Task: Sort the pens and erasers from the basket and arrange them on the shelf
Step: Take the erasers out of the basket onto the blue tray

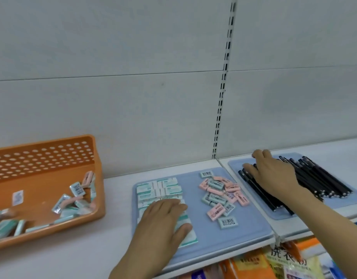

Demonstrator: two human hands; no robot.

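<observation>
An orange perforated basket (pixel 53 190) stands at the left of the shelf, with several erasers inside it (pixel 73 206). On a blue mat (pixel 244 228) lie neat rows of white-and-green erasers (pixel 159 188) and a loose pile of pink and pale-green erasers (pixel 221 194). My left hand (pixel 163 220) rests flat on the near rows, fingers spread. A second blue mat (pixel 233 164) at the right carries several black pens (pixel 324 182) lying side by side. My right hand (pixel 274 174) lies over the pens' left part, fingers spread; whether it grips any pen is hidden.
The white shelf (pixel 117 248) has a grey back panel with a slotted upright (pixel 223 93) behind the mats' gap. Below the shelf's front edge, packaged goods in orange and yellow (pixel 274 262) show on a lower level.
</observation>
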